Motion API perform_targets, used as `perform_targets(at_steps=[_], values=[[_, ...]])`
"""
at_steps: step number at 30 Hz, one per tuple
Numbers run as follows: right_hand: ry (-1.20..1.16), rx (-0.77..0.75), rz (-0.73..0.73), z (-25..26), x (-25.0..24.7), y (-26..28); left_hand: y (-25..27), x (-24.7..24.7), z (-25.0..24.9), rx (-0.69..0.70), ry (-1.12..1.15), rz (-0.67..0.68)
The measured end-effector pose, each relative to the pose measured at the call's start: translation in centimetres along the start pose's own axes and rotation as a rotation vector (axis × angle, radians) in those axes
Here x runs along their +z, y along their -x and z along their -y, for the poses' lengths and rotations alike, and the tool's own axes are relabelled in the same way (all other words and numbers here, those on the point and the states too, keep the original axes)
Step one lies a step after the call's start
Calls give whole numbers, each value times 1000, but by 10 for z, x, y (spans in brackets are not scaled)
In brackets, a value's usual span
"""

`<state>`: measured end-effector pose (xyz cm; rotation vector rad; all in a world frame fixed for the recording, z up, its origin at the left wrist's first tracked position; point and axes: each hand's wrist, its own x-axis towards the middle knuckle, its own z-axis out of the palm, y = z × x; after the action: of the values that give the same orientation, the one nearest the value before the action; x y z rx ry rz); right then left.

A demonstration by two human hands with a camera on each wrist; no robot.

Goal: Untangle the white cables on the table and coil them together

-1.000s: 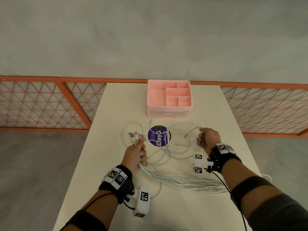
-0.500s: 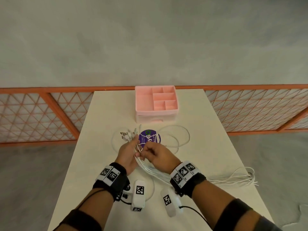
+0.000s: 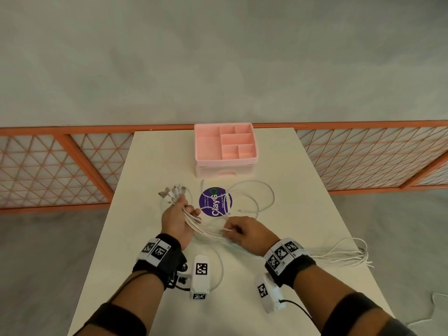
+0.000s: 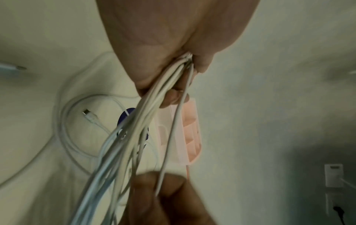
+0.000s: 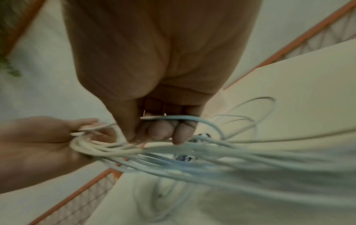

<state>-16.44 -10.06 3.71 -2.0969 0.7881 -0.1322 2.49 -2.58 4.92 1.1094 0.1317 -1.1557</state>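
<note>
So the only readable writing here is on the round purple sticker (image 3: 215,202) sitting mid-table: big white letters saying "ClayGO" with a green ring for the O, plus a small line reading "Clean as you", and the rest is too tiny to make out. The wrist bands are carrying black-and-white square marker tags, no text on them.

The left hand (image 3: 178,220) is gripping the bundle of white cables (image 3: 208,230) in a closed fist, fingers curled tight around them, with the connector ends (image 3: 171,192) fanning out above the fist toward the table's far left. The left wrist view is showing the strands squeezed between palm and curled fingers.

The right hand (image 3: 244,232) is sitting just beside it, fingers curled in and pinching a strand or two of the same bundle between thumb and fingertips. From there the cables are trailing across the table (image 3: 155,154) and spilling over its right edge. A few loose loops are lying around the sticker.

A pink compartment organizer (image 3: 225,149) is sitting at the far edge, centre.
</note>
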Motion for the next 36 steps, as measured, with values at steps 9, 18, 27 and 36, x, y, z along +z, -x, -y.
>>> perform_targets(at_steps=[9, 18, 27, 36], values=[[201, 441, -268, -56, -37, 3, 19, 17, 0, 21, -117, 221], [-692, 150, -174, 38, -61, -7, 22, 33, 2, 317, -391, 267], [-842, -123, -324, 73, -75, -15, 19, 27, 6, 274, -384, 355], [140, 300, -347, 45, -89, -17, 6, 9, 16, 225, -393, 181]])
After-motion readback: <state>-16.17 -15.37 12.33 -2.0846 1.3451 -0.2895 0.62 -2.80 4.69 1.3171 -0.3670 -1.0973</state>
